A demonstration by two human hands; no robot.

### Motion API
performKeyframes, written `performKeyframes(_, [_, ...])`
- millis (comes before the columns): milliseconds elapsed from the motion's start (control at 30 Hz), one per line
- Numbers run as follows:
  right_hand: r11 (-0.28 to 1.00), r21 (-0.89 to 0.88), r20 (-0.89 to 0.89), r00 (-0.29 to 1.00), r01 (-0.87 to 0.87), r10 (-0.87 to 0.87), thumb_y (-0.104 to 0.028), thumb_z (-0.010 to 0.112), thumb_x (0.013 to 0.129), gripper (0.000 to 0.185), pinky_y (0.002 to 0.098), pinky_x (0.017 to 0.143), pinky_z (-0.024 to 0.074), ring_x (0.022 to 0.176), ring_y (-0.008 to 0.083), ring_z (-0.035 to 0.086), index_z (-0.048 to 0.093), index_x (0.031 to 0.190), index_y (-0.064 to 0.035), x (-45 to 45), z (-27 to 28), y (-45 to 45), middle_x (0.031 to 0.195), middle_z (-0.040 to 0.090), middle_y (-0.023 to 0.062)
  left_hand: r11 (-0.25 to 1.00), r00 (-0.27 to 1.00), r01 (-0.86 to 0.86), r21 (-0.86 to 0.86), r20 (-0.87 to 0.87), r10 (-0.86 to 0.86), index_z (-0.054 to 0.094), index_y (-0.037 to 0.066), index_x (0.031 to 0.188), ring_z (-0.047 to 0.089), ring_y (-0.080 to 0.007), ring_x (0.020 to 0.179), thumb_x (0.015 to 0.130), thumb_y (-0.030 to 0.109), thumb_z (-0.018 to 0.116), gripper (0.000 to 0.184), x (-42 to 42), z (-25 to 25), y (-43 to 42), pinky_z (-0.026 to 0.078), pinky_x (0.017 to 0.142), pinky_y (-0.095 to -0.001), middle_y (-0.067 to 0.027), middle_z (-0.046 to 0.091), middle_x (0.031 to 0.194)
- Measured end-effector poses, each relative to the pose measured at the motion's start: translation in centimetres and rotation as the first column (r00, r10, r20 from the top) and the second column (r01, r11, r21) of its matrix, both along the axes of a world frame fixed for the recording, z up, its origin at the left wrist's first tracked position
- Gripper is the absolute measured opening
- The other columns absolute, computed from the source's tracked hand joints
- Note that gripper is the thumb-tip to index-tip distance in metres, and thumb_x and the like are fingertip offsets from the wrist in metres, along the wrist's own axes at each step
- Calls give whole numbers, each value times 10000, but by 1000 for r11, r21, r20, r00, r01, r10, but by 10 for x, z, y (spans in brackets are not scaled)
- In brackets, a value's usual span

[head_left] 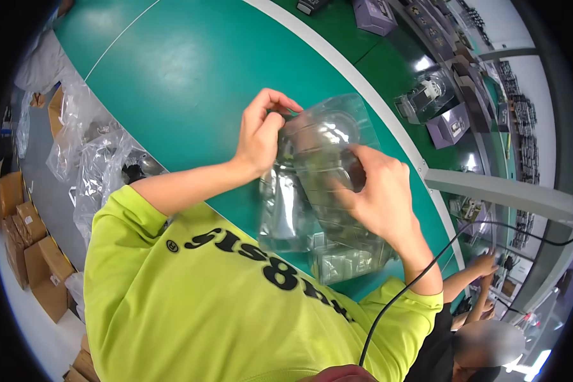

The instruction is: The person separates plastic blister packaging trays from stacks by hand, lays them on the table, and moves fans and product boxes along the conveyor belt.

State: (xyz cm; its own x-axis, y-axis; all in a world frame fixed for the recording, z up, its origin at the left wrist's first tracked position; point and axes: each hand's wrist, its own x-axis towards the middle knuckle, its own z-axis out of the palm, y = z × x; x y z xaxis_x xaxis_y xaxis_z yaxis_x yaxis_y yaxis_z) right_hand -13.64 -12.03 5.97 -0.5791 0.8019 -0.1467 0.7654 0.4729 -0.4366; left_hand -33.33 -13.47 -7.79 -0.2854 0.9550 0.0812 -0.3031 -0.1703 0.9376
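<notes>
Clear moulded plastic tray point(337, 137), upper: blurred; I cannot separate its lower outline from the clear plastic pieces point(286, 207) beneath. Right bare hand point(382, 191): thumb blurred; I cannot tell how firmly its fingers press. Left bare hand point(259, 137): fingertip contact at the tray, unclear to me. Smooth green counter point(172, 76): cut off by the top edge. Dark objects point(137, 167) among crumpled clear plastic bags point(102, 172): partly covered, unidentifiable. Person in black point(430, 347): head blurred, body partly hidden behind the yellow-green sleeve point(401, 305). Small dark items on the far-right racks point(522, 121): too small for me to tell.
</notes>
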Motion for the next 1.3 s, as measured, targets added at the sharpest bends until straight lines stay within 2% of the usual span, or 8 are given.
performKeyframes(133, [976,190,306,951,-108,45,-289,745,759,479,349,531,447,543,281,564,630,1080,47,0,18,-2,719,643,162,986,986,-166,14,-10,167,554,10,1007,575,-204,926,828,23,400,237,32,4,2,451,855,-288,-127,659,1013])
performKeyframes(333, [979,128,390,916,-159,98,-316,712,800,485,365,514,446,516,317,558,608,1068,75,-1,36,-22,696,629,154,960,968,-249,130,40,246,557,13,1011,568,-221,963,884,103,416,210,45,-6,3,438,910,-322,-133,651,1048])
performKeyframes(500, [990,138,428,903,-37,-25,-340,681,844,540,357,503,448,500,312,562,584,1125,110,7,26,-32,705,638,155,979,988,-151,136,57,145,553,3,1044,567,-229,982,959,211,401,271,51,5,-8,432,950,-355,-129,646,1066])
performKeyframes(667, [975,-149,87,980,-168,182,-293,692,856,572,334,491,451,486,289,552,553,1253,94,41,44,-48,718,648,157,976,973,75,206,200,-117,533,-8,1113,569,-229,1017,999,263,375,334,55,8,-14,428,979,-372,-145,632,1116])
performKeyframes(800, [975,-70,-36,977,-210,208,-220,715,841,559,314,489,452,469,256,538,566,1297,67,57,36,-61,737,672,118,961,923,277,-10,-276,-269,503,-4,1180,546,-246,1114,1011,341,380,403,44,28,-4,403,1024,-394,-164,604,1187])
performKeyframes(1000, [945,262,-146,960,-194,238,-169,742,807,512,322,547,485,564,235,580,618,1254,48,73,28,-79,900,696,140,917,940,341,207,-92,-328,490,11,1241,505,-257,1201,974,339,467,423,43,24,-6,374,1057,-399,-163,573,1265])
performKeyframes(1167, [953,284,-190,968,-105,163,-196,748,802,469,329,646,520,739,247,634,659,1186,57,81,11,-53,1221,636,212,919,931,254,302,-335,-147,458,3,1292,439,-300,1314,907,364,542,535,50,28,-18,366,1106,-446,-188,541,1321])
performKeyframes(1300, [986,82,-250,954,-148,164,-304,725,836,569,346,740,534,856,277,640,609,1256,62,78,-4,-63,1433,472,259,884,916,383,267,16,-401,445,-3,1342,420,-285,1341,802,198,516,580,40,27,-8,362,1123,-431,-189,497,1405])
